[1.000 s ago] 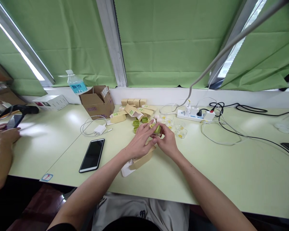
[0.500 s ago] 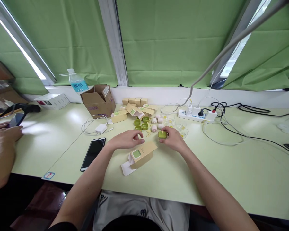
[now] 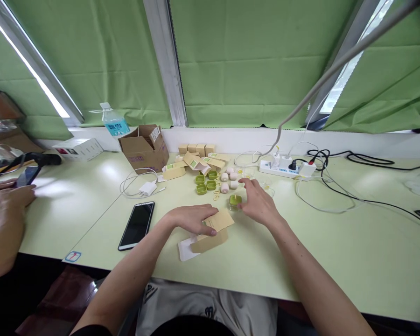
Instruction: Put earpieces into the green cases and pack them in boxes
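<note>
Holding: one left hand closes on one open kraft carton at the lower centre of the frame, thumb on its near side and fingers over its top.
Reaching: one right hand, right of centre, has its fingers parted and its thumb at the edge of one green-topped container; whether they touch cannot be told.
Container: it sits on the table near the centre, just above and right of the carton.
Green cups: four green cups stand close together, left of the container.
Pale pieces: at least four rounded pale pieces lie between the cups and the right hand.
Yellow loops: at least two small yellow loops lie below these pieces.
Clear cases: several clear cases are partly behind the right hand; their number cannot be told.
Small boxes: four small tan boxes form a row at upper centre, behind a heap of loose cartons too overlapped to count.
Left side: one brown cardboard box, one bottle, one white charger and one black-screened phone.
Far left: another person's two hands hold a second phone.
Right side: one white power strip.
</note>
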A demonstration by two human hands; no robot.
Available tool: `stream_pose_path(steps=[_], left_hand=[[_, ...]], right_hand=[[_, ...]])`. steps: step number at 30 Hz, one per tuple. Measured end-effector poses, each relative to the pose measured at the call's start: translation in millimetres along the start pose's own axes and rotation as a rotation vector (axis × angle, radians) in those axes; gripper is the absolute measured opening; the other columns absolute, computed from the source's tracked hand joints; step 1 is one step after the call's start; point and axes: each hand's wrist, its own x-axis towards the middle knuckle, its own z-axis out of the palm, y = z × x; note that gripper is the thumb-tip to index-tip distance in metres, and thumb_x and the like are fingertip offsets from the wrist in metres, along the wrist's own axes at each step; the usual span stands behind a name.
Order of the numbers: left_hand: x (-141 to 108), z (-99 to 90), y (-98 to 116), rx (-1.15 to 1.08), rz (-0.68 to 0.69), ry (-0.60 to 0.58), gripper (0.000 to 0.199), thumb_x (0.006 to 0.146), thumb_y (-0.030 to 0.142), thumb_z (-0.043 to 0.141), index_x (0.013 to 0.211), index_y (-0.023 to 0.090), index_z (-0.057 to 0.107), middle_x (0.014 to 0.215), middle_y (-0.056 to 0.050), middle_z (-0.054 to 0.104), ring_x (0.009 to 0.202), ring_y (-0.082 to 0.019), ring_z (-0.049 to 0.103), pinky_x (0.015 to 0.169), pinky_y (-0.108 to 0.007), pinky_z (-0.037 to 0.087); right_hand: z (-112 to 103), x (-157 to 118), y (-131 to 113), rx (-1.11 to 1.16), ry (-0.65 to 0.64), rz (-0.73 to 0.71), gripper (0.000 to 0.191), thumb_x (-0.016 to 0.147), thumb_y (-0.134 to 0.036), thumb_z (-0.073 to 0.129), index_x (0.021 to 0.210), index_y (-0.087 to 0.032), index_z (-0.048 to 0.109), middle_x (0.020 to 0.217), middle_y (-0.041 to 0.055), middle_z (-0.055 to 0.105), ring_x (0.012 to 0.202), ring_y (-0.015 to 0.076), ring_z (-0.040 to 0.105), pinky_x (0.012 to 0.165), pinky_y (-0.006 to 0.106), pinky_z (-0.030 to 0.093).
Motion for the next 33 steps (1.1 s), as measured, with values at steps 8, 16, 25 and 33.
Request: stream_pose_path(steps=[8, 16, 25, 33], left_hand=[[-5.1, -1.0, -2.7, -0.195, -0.040, 0.261, 0.036, 0.095, 0.044, 0.067, 0.122, 0.022, 0.055, 0.124, -0.008, 0.066, 0.103, -0.025, 0.064, 0.086, -0.035, 0.049], [6.3, -1.4, -1.3, -0.956, 0.246, 0.723, 0.085, 0.094, 0.058, 0.075, 0.158, 0.031, 0.025, 0.129, -0.011, 0.070, 0.108, -0.026, 0.072, 0.092, -0.037, 0.054], [33.7, 19.9, 16.5, -0.966, 0.159, 1.071, 0.075, 0.088, 0.057, 0.083, 0.139, 0.031, 0.036, 0.119, -0.006, 0.062, 0.096, -0.019, 0.069, 0.082, -0.033, 0.058], [29.0, 22.8, 18.6, -1.112, 0.254, 0.971, 0.048, 0.102, 0.064, 0.061, 0.132, 0.030, 0.045, 0.123, -0.005, 0.059, 0.096, -0.017, 0.065, 0.080, -0.028, 0.055]], right_hand=[[-15.3, -2.6, -8.0, 0.526, 0.580, -0.126, 0.023, 0.092, -0.028, 0.066, 0.114, -0.026, 0.063, 0.101, 0.0023, 0.065, 0.076, 0.0179, 0.057, 0.074, 0.035, 0.050], [6.0, -25.9, -39.5, 0.693, 0.396, -0.291, 0.033, 0.099, -0.033, 0.067, 0.131, -0.027, 0.058, 0.116, 0.0071, 0.067, 0.088, 0.0200, 0.067, 0.071, 0.035, 0.058], [32.7, -35.6, -29.9, 0.533, 0.213, -0.666, 0.070, 0.104, -0.026, 0.064, 0.166, -0.046, 0.038, 0.181, 0.0083, 0.008, 0.141, 0.0331, 0.060, 0.107, 0.056, 0.062], [33.2, -34.4, -19.5, 0.506, 0.194, -0.691, 0.062, 0.106, -0.023, 0.059, 0.164, -0.038, 0.045, 0.182, 0.0129, 0.018, 0.128, 0.0315, 0.072, 0.109, 0.056, 0.062]])
